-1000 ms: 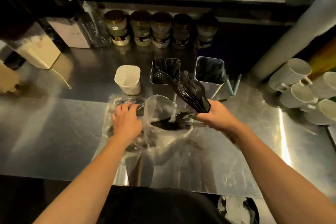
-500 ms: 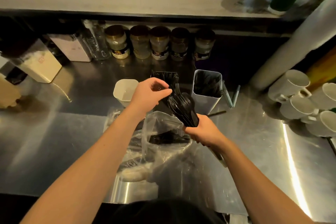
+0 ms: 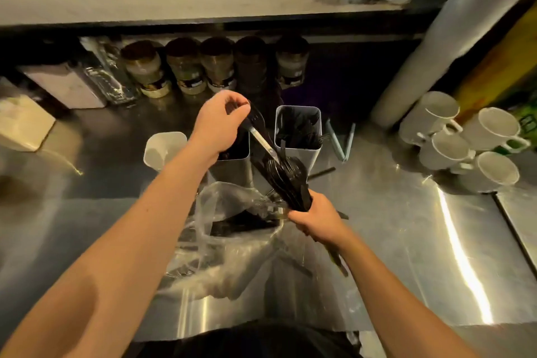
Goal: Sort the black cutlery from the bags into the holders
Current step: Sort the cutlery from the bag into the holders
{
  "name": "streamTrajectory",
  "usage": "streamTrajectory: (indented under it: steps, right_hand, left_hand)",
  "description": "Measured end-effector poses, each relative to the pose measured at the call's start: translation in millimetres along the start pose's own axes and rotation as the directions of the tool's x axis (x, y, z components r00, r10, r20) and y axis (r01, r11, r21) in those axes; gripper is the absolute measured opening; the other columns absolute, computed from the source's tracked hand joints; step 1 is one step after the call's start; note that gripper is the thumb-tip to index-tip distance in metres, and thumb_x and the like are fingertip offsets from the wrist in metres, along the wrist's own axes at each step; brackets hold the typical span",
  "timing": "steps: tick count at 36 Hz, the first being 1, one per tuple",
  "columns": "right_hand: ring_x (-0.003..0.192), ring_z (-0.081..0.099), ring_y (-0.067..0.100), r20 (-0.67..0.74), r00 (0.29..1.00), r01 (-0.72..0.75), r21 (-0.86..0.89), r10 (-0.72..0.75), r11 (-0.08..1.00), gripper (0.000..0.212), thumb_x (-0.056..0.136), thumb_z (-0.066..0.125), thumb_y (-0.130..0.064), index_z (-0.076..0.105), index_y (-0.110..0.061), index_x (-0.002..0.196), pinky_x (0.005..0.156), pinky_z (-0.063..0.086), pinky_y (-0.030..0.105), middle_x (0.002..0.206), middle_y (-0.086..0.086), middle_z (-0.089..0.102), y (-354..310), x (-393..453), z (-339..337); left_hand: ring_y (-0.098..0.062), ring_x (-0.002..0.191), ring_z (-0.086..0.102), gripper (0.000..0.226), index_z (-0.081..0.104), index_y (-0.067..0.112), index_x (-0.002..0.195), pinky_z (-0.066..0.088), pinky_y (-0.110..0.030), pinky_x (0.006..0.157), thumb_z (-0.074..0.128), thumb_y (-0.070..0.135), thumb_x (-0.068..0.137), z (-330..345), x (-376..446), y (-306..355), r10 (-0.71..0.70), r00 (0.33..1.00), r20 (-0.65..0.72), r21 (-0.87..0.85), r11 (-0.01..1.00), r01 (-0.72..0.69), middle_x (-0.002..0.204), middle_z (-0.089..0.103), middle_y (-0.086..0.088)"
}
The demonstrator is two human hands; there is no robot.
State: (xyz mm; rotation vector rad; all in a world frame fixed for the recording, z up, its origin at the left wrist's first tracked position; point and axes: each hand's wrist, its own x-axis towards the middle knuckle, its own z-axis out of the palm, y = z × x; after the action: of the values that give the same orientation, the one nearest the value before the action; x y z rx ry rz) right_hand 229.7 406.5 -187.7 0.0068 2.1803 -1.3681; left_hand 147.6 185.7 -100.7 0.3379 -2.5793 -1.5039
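Head view looks down on a steel surface (image 3: 392, 241) under dim warm light. Near its middle the right hand (image 3: 315, 219) grips a bundle of black cutlery (image 3: 286, 180) by the handles, fingers curled round them, the heads fanning up and away toward the holders. The left hand (image 3: 216, 125) is raised above the middle holder (image 3: 234, 164), fingertips pinching the top of one black piece (image 3: 257, 122) (fork or spoon, too blurred to tell) whose shaft catches a bright glint as it slants down to the bundle. That holder is a square steel one, partly hidden by the left wrist, with dark cutlery inside. Just to its right stands a second steel holder (image 3: 299, 136), also filled with black cutlery, and to its left a pale plastic holder (image 3: 162, 150).

Between the forearms, toward the near edge, lies a crumpled clear bag (image 3: 229, 244) with more black cutlery (image 3: 241, 222) inside its open mouth. The right hand sits just beside the bag's rim.

Along the far edge, under a shelf (image 3: 189, 0), stands a row of lidded jars (image 3: 218, 67), with a white box (image 3: 65, 86) to their left. White mugs (image 3: 462, 142) lie stacked on their sides at the right edge, beside a large pale roll (image 3: 453, 32) leaning upward. Two thin pale sticks (image 3: 341, 141) lie just right of the second steel holder.
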Motion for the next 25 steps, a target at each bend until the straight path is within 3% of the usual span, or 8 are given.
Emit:
streamTrajectory:
  steps: [3,7,11,17,21,23,25]
  right_hand:
    - [0.047,0.044,0.019,-0.025,0.999,-0.039,0.068,0.041,0.997,0.013,0.082,0.065,-0.005,0.054,-0.012,0.086,0.039,0.035,0.022,0.060,0.010,0.053,8,0,-5]
    - [0.049,0.044,0.021,-0.048,0.995,-0.079,0.109,0.085,0.991,0.013,0.083,0.064,-0.009,0.053,-0.015,0.088,0.038,0.034,0.023,0.059,0.009,0.052,18,0,-14]
    - [0.049,0.045,0.020,-0.073,0.992,-0.091,0.170,0.105,0.981,0.013,0.085,0.066,-0.014,0.053,-0.013,0.086,0.042,0.034,0.026,0.057,0.006,0.054,27,2,-23]
    - [0.047,0.045,0.020,-0.109,0.988,-0.077,0.264,0.109,0.961,0.014,0.086,0.068,-0.013,0.055,-0.010,0.080,0.041,0.035,0.024,0.055,0.005,0.052,34,7,-36]
    - [0.052,0.050,0.022,-0.098,0.987,-0.092,0.302,0.127,0.949,0.016,0.087,0.069,-0.021,0.061,-0.007,0.084,0.046,0.040,0.029,0.056,0.005,0.054,37,11,-45]
    - [0.055,0.050,0.024,-0.092,0.987,-0.091,0.336,0.129,0.937,0.021,0.084,0.069,-0.023,0.062,-0.004,0.088,0.053,0.043,0.036,0.057,0.006,0.055,37,12,-48]
    - [0.056,0.050,0.025,-0.094,0.987,-0.084,0.368,0.127,0.926,0.027,0.083,0.069,-0.023,0.062,0.000,0.094,0.057,0.043,0.040,0.059,0.007,0.056,37,13,-50]
  left_hand:
    - [-0.009,0.070,0.053,0.017,0.058,0.032,0.086,0.048,-0.031,0.071,0.060,0.020,0.097,-3,15,16,0.061,0.995,-0.084,-0.046,0.997,-0.065,0.082,0.057,0.011]
    - [-0.010,0.082,0.062,0.014,0.056,0.033,0.093,0.052,-0.026,0.075,0.059,0.020,0.099,-2,31,37,0.174,0.965,-0.197,-0.017,0.983,-0.181,0.092,0.061,0.011]
    - [0.003,0.084,0.053,0.009,0.057,0.023,0.099,0.042,-0.006,0.077,0.059,0.014,0.098,19,43,47,0.274,0.942,-0.193,0.077,0.961,-0.264,0.101,0.058,0.006]
    - [0.004,0.088,0.051,0.011,0.056,0.022,0.096,0.038,-0.008,0.081,0.059,0.012,0.097,62,50,40,0.352,0.936,0.022,0.177,0.920,-0.350,0.101,0.054,0.006]
    - [-0.008,0.092,0.052,0.008,0.058,0.023,0.097,0.044,-0.024,0.083,0.055,0.016,0.100,89,54,18,0.282,0.938,0.201,0.308,0.891,-0.334,0.101,0.055,0.007]
    - [-0.016,0.099,0.051,0.011,0.062,0.022,0.103,0.046,-0.034,0.084,0.052,0.018,0.102,100,54,3,0.275,0.911,0.308,0.445,0.805,-0.393,0.104,0.054,0.005]
    - [-0.023,0.107,0.051,0.021,0.066,0.020,0.116,0.049,-0.038,0.087,0.049,0.016,0.104,108,49,-8,0.259,0.849,0.461,0.580,0.636,-0.509,0.114,0.057,-0.001]
